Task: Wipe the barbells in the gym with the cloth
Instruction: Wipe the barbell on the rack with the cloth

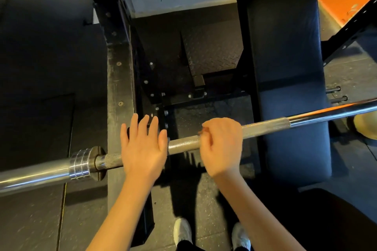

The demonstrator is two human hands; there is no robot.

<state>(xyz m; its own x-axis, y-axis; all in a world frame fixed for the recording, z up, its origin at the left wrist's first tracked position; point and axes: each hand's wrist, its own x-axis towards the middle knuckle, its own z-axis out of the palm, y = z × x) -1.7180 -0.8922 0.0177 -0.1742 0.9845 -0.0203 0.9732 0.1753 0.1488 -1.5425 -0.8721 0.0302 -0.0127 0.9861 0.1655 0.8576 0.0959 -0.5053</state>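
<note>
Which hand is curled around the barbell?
The right hand, its fingers curled over the barbell; the left hand rests on it with fingers straight and spread.

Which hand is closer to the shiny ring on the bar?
Left. The left hand lies over the bar right beside the shiny ring; the right hand grips the bar farther along, toward the bench.
</note>
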